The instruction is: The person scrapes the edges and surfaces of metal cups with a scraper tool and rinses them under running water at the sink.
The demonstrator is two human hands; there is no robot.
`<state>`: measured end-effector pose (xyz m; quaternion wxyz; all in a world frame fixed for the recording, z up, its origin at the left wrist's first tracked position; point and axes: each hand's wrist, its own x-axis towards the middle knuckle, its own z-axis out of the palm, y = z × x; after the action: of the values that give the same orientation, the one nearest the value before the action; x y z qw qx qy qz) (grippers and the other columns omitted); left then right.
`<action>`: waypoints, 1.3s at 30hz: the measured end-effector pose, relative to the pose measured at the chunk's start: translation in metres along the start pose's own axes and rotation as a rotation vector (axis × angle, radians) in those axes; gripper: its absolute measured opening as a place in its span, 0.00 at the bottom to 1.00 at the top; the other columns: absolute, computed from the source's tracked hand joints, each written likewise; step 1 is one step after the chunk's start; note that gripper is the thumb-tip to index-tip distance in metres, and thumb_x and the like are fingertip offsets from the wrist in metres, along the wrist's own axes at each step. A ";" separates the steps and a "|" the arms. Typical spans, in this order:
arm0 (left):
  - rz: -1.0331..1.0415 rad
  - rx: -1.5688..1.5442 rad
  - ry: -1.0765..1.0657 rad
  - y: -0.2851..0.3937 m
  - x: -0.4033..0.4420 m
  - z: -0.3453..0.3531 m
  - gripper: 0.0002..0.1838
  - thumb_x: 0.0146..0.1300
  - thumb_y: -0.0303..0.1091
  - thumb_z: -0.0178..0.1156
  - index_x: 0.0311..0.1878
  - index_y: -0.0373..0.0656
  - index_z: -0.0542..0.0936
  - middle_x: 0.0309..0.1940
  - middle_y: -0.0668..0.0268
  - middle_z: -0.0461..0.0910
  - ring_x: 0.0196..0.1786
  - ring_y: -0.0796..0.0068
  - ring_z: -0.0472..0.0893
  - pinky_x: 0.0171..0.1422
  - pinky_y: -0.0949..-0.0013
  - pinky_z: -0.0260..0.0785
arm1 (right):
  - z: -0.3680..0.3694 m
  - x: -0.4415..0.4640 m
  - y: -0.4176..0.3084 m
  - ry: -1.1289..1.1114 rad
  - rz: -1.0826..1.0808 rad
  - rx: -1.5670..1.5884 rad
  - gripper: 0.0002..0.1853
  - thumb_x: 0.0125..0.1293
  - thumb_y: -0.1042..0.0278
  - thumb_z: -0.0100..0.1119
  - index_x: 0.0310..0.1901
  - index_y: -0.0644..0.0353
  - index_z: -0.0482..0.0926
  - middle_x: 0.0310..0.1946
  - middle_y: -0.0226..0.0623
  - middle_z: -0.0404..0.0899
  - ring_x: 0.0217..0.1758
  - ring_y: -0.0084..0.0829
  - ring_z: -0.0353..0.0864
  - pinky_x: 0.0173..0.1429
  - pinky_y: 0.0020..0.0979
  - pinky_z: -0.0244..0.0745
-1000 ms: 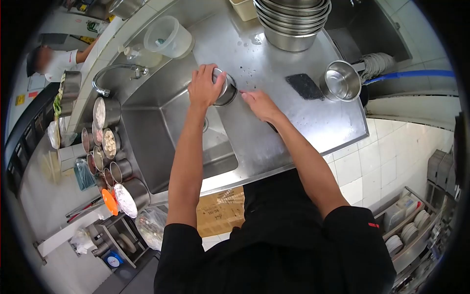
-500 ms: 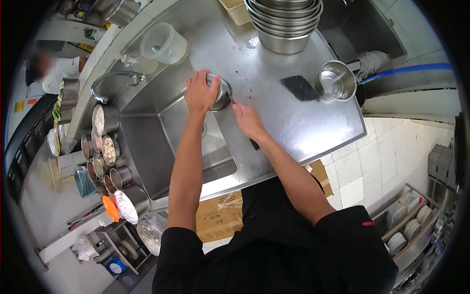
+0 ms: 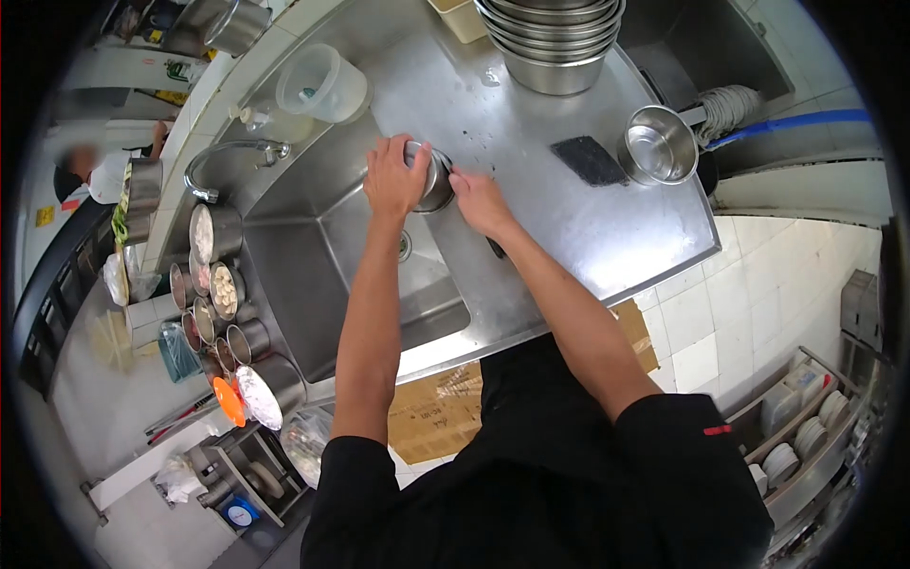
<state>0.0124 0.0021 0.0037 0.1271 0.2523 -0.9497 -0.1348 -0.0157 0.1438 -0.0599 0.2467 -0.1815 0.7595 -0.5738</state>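
A small round stainless steel pot [image 3: 438, 190] sits tilted at the edge between the sink and the metal counter. My left hand [image 3: 393, 178] grips it from the left, thumb and fingers around its upper side. Against the pot's right side is my right hand [image 3: 482, 201], closed around a slim tool whose dark handle [image 3: 497, 248] pokes out below the wrist. The tool's working end is mostly hidden by my fingers and the pot, so its kind is unclear. A black scouring pad [image 3: 589, 160] lies flat on the counter to the right.
An empty steel saucepan [image 3: 658, 145] stands beside the pad. Nested steel bowls [image 3: 555, 71] are stacked at the back. A plastic tub [image 3: 322, 85] and a faucet [image 3: 237, 152] border the sink [image 3: 303, 284]. Several filled containers [image 3: 226, 289] crowd its left. A person [image 3: 109, 175] is at far left.
My right hand has shifted slightly along the pot's side, with some blur, and the tool's end near the pot shows less. My left hand keeps its grip. The head view has shifted slightly.
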 end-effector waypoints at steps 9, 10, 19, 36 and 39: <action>0.092 -0.070 -0.060 -0.004 -0.005 0.000 0.19 0.62 0.50 0.59 0.49 0.48 0.80 0.45 0.62 0.79 0.49 0.56 0.77 0.54 0.57 0.69 | -0.012 0.000 0.001 -0.015 -0.031 -0.087 0.22 0.73 0.57 0.44 0.56 0.64 0.78 0.47 0.58 0.80 0.52 0.56 0.79 0.57 0.44 0.73; 0.141 -0.069 -0.043 -0.008 -0.006 0.001 0.19 0.62 0.50 0.60 0.49 0.48 0.80 0.45 0.62 0.79 0.49 0.57 0.77 0.54 0.57 0.69 | -0.012 -0.009 0.005 -0.016 -0.035 -0.083 0.22 0.73 0.57 0.44 0.56 0.64 0.78 0.47 0.58 0.80 0.52 0.56 0.79 0.57 0.44 0.73; 0.219 -0.087 -0.126 -0.007 0.008 -0.008 0.18 0.60 0.47 0.61 0.48 0.48 0.80 0.46 0.65 0.80 0.48 0.59 0.77 0.53 0.59 0.69 | -0.015 0.001 0.020 -0.100 -0.030 -0.099 0.23 0.74 0.54 0.42 0.57 0.61 0.78 0.46 0.56 0.80 0.52 0.54 0.79 0.56 0.44 0.72; 0.449 -0.139 -0.086 -0.020 0.021 -0.007 0.16 0.60 0.46 0.60 0.45 0.47 0.81 0.42 0.66 0.80 0.45 0.58 0.78 0.49 0.58 0.69 | -0.044 0.033 -0.030 -0.323 0.259 -0.020 0.20 0.72 0.55 0.46 0.56 0.56 0.80 0.28 0.45 0.79 0.17 0.38 0.76 0.27 0.38 0.73; 0.397 -0.166 -0.146 -0.019 0.010 -0.011 0.17 0.61 0.46 0.60 0.48 0.47 0.81 0.48 0.64 0.80 0.50 0.57 0.77 0.53 0.56 0.68 | -0.046 0.031 -0.027 -0.364 0.306 0.177 0.20 0.72 0.57 0.48 0.60 0.55 0.77 0.24 0.36 0.75 0.15 0.28 0.71 0.23 0.32 0.71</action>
<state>0.0156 -0.0214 0.0096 0.1022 0.0385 -0.9731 -0.2027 -0.0682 0.1552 -0.0295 0.4781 -0.1424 0.6683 -0.5519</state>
